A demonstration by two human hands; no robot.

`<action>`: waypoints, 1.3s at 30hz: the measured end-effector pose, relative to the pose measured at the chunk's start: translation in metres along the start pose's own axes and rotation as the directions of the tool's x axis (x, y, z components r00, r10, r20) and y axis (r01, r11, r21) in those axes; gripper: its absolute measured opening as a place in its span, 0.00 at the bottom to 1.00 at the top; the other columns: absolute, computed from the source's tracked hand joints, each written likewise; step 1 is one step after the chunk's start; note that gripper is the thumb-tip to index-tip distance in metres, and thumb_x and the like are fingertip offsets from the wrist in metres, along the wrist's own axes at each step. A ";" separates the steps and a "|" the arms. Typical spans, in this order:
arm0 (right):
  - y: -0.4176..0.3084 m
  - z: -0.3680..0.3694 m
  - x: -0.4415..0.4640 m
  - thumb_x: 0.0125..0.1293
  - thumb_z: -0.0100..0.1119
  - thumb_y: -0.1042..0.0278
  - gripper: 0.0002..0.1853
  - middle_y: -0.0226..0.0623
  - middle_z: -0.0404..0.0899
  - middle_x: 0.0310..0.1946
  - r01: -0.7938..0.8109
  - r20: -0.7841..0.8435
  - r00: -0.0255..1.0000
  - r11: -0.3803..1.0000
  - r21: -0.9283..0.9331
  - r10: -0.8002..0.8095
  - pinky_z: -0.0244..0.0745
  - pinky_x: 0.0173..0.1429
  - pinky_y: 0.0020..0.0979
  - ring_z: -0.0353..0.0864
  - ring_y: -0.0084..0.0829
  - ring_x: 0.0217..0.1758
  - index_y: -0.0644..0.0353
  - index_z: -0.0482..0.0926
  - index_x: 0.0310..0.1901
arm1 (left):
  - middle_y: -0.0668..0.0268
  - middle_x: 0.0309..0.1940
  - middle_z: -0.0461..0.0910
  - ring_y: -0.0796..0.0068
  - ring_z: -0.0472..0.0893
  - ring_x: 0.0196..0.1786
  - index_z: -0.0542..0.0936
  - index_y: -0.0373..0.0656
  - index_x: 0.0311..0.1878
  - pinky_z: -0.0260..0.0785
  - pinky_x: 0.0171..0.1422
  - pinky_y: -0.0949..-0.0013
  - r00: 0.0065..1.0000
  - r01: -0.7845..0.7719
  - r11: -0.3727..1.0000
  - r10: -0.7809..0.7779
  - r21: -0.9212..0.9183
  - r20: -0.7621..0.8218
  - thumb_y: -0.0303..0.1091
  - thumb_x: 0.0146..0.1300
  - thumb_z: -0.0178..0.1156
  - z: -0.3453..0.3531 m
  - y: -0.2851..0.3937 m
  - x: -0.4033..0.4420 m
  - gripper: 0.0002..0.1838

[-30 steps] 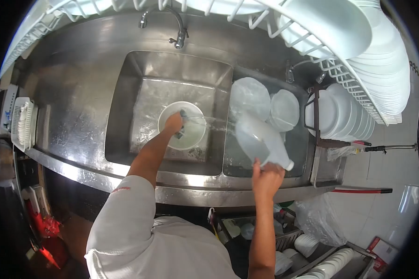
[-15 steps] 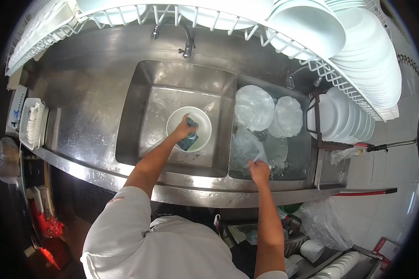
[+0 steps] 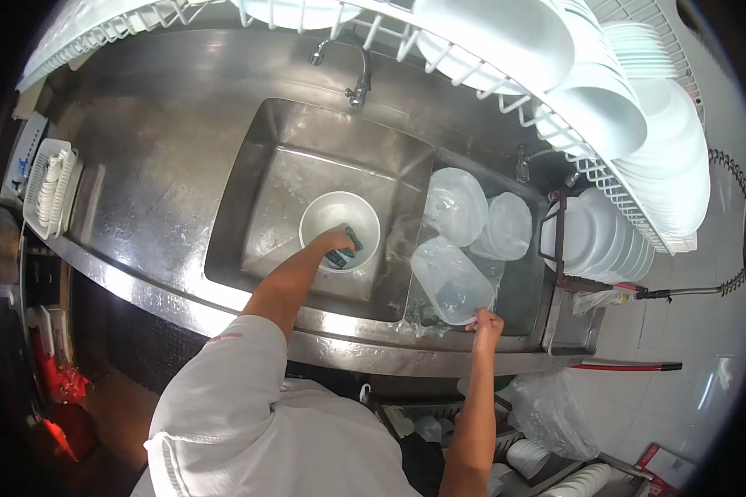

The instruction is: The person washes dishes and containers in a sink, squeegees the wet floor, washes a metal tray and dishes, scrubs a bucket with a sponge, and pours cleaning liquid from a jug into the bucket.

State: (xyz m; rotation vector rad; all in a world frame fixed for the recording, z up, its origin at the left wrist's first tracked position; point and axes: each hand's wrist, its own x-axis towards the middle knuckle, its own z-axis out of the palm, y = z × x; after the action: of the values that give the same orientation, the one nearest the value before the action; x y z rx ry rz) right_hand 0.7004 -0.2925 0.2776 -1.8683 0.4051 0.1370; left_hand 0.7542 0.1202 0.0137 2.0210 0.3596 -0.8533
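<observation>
My left hand is closed on a dark green scouring pad, inside a white bowl that stands in the left sink basin. At the front of the right, water-filled basin, my right hand pinches the near end of a translucent oblong plastic container. That container lies tilted at the water surface. Behind it, a round white dish and another whitish dish sit in the water, touching or nearly so.
A white rack of bowls and plates hangs above the back and right. Plates stand right of the basins. A faucet rises behind the left basin. A small white basket is at the far left.
My right hand has lifted the plastic container from under the churning water back to the surface. My left hand has moved a little within the bowl, still holding the pad. The view has shifted.
</observation>
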 end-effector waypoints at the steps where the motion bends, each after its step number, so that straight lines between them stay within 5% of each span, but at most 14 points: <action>1: -0.010 0.004 -0.003 0.62 0.61 0.68 0.15 0.35 0.76 0.14 0.007 0.008 1.000 1.000 -0.019 -0.007 0.68 0.26 0.29 0.75 0.27 0.17 0.67 0.81 0.20 | 0.50 0.58 0.84 0.57 0.85 0.58 0.60 0.41 0.80 0.74 0.64 0.58 0.989 -0.046 0.996 0.055 0.070 -0.134 0.50 0.50 0.74 0.005 0.006 0.001 0.55; 4: -0.034 0.020 -0.005 0.62 0.60 0.66 0.16 0.35 0.78 0.15 0.049 0.043 0.998 0.978 -0.205 -0.041 0.69 0.28 0.31 0.76 0.26 0.17 0.69 0.82 0.21 | 0.50 0.59 0.83 0.54 0.84 0.61 0.59 0.48 0.80 0.74 0.65 0.54 0.972 0.003 0.989 0.031 0.145 -0.233 0.45 0.57 0.66 0.006 0.031 -0.008 0.47; 5: -0.043 0.027 -0.008 0.62 0.60 0.65 0.16 0.36 0.78 0.15 0.070 0.050 0.997 0.962 -0.266 -0.059 0.70 0.29 0.33 0.76 0.28 0.17 0.69 0.82 0.21 | 0.55 0.59 0.84 0.56 0.84 0.60 0.67 0.56 0.77 0.75 0.64 0.53 0.967 0.027 0.982 0.022 0.188 -0.254 0.43 0.62 0.61 0.004 0.042 -0.017 0.37; 8: -0.077 0.057 -0.022 0.61 0.60 0.63 0.17 0.41 0.79 0.15 0.163 0.078 0.987 0.886 -0.434 -0.143 0.71 0.30 0.36 0.76 0.34 0.17 0.68 0.82 0.21 | 0.59 0.56 0.86 0.59 0.86 0.58 0.74 0.57 0.71 0.77 0.59 0.58 0.930 -0.021 0.887 0.186 0.461 -0.316 0.43 0.64 0.61 0.022 -0.008 0.019 0.31; 11: -0.101 0.085 -0.031 0.60 0.61 0.60 0.17 0.49 0.80 0.18 0.298 0.165 0.954 0.745 -0.597 -0.249 0.75 0.36 0.43 0.79 0.50 0.23 0.66 0.83 0.21 | 0.60 0.53 0.87 0.60 0.87 0.55 0.77 0.56 0.68 0.79 0.56 0.59 0.912 0.089 0.867 0.127 0.491 -0.390 0.43 0.65 0.62 0.005 -0.017 0.008 0.27; 14: -0.107 0.111 -0.035 0.61 0.64 0.57 0.18 0.48 0.81 0.20 0.562 0.286 0.805 0.514 -0.648 -0.520 0.76 0.41 0.47 0.81 0.53 0.28 0.64 0.83 0.22 | 0.62 0.50 0.88 0.61 0.88 0.52 0.80 0.56 0.65 0.81 0.53 0.60 0.883 0.203 0.836 0.069 0.510 -0.465 0.43 0.66 0.63 -0.018 -0.022 -0.002 0.24; 20: -0.131 0.141 -0.048 0.56 0.72 0.61 0.16 0.48 0.82 0.25 0.786 0.492 0.560 0.240 -0.570 -0.666 0.73 0.46 0.47 0.81 0.50 0.33 0.65 0.81 0.22 | 0.49 0.47 0.86 0.48 0.87 0.49 0.84 0.52 0.55 0.78 0.54 0.48 0.685 -0.225 0.797 0.538 0.560 -0.491 0.41 0.58 0.64 -0.039 0.003 -0.050 0.20; 21: -0.134 0.141 -0.050 0.56 0.73 0.62 0.15 0.47 0.81 0.24 0.803 0.510 0.529 0.204 -0.561 -0.679 0.72 0.47 0.47 0.80 0.50 0.33 0.65 0.80 0.22 | 0.49 0.48 0.86 0.49 0.87 0.49 0.85 0.53 0.54 0.79 0.53 0.48 0.763 -0.200 0.807 0.484 0.555 -0.429 0.40 0.58 0.64 -0.037 0.013 -0.054 0.19; 23: -0.131 0.134 -0.048 0.57 0.73 0.62 0.16 0.46 0.80 0.24 0.793 0.489 0.530 0.202 -0.574 -0.693 0.72 0.48 0.47 0.79 0.50 0.34 0.65 0.80 0.23 | 0.49 0.50 0.85 0.51 0.87 0.50 0.86 0.55 0.53 0.79 0.52 0.48 0.888 -0.149 0.822 0.356 0.550 -0.292 0.39 0.59 0.63 -0.031 0.028 -0.057 0.17; 26: -0.109 0.112 -0.038 0.60 0.73 0.60 0.18 0.46 0.80 0.24 0.744 0.432 0.572 0.220 -0.630 -0.697 0.71 0.48 0.48 0.79 0.51 0.35 0.65 0.80 0.24 | 0.52 0.45 0.86 0.51 0.87 0.48 0.85 0.47 0.49 0.80 0.49 0.46 0.800 -0.354 0.557 0.596 0.751 -0.065 0.41 0.67 0.59 -0.013 0.036 -0.065 0.14; 30: -0.068 0.071 -0.039 0.65 0.70 0.55 0.21 0.47 0.80 0.25 0.550 0.291 0.717 0.258 -0.794 -0.633 0.72 0.50 0.48 0.80 0.50 0.36 0.64 0.79 0.24 | 0.55 0.57 0.78 0.52 0.84 0.52 0.86 0.53 0.53 0.79 0.52 0.50 0.882 -0.225 0.699 0.443 0.679 -0.163 0.45 0.69 0.58 0.000 0.071 -0.093 0.15; 33: -0.024 0.049 -0.045 0.67 0.68 0.53 0.22 0.48 0.80 0.27 0.425 0.192 0.786 0.289 -0.857 -0.588 0.72 0.52 0.51 0.80 0.52 0.37 0.65 0.78 0.26 | 0.55 0.53 0.78 0.53 0.82 0.54 0.87 0.48 0.51 0.78 0.53 0.51 0.849 -0.205 0.646 0.491 0.735 -0.194 0.50 0.68 0.61 -0.002 0.086 -0.127 0.19; 37: 0.028 0.042 -0.055 0.68 0.66 0.54 0.20 0.51 0.80 0.31 0.350 0.129 0.820 0.311 -0.884 -0.557 0.71 0.53 0.52 0.80 0.54 0.42 0.66 0.78 0.31 | 0.55 0.56 0.79 0.49 0.80 0.59 0.88 0.46 0.49 0.77 0.57 0.47 0.940 -0.082 0.469 0.331 0.879 -0.089 0.45 0.65 0.64 0.017 0.078 -0.110 0.17; 39: 0.049 0.044 -0.059 0.68 0.66 0.56 0.19 0.52 0.80 0.33 0.361 0.133 0.832 0.344 -0.867 -0.539 0.70 0.54 0.52 0.79 0.55 0.44 0.66 0.78 0.31 | 0.56 0.53 0.79 0.50 0.82 0.57 0.88 0.46 0.48 0.78 0.57 0.50 0.958 -0.048 0.522 0.264 0.852 -0.108 0.43 0.61 0.67 0.032 0.057 -0.079 0.16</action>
State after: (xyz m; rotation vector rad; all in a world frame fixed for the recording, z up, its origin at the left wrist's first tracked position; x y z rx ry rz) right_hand 0.6332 -0.2525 0.2358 -2.9848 -0.1739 -0.2854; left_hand 0.7137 0.0672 0.0919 3.0337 -0.1992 -0.7377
